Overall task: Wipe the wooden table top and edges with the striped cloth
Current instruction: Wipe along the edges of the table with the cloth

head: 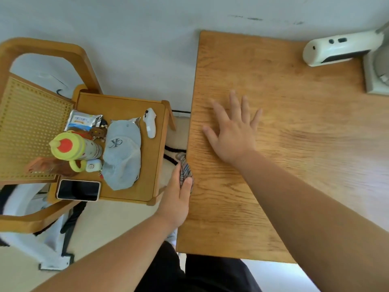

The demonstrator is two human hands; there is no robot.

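The wooden table [294, 165] fills the right half of the head view, its left edge running from top to bottom near the middle. My left hand [176, 199] grips the bunched striped cloth [185, 169] and presses it against that left edge, thumb on top of the table. My right hand [233, 131] lies flat on the table top with its fingers spread, holding nothing. Part of the cloth is hidden under my left palm.
A white device [336, 49] and a grey base [376, 76] stand at the table's far right corner. To the left, a wooden chair [117, 106] holds a grey cap [122, 152], a yellow-green bottle [69, 148], a phone [78, 189], a white controller [150, 123] and a packet [83, 121].
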